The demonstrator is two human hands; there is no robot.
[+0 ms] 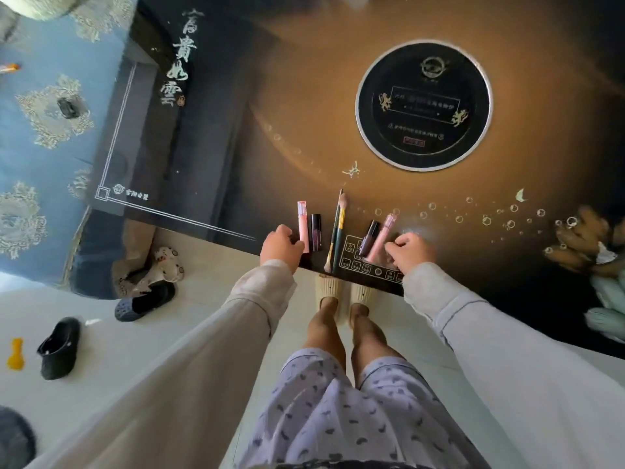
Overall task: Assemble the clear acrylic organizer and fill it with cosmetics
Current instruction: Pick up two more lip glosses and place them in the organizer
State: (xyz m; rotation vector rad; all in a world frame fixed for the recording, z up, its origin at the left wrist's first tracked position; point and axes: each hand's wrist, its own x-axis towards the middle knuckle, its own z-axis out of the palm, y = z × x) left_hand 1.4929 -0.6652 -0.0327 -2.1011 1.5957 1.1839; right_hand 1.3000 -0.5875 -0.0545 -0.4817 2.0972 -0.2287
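Cosmetics [316,231] lined up lower centre; organizer not built yet, I reckon. Left hand [282,245] and right hand [411,252] are curled beside them, can't tell what they hold. Panels next.

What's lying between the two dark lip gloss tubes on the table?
In the head view, two makeup brushes lie between the left dark lip gloss tube and the right dark lip gloss tube.

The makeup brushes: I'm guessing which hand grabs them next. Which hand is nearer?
Left. The left hand rests just left of the brushes, past a pink tube and a dark tube. The right hand sits farther off on their right, beyond two more tubes.
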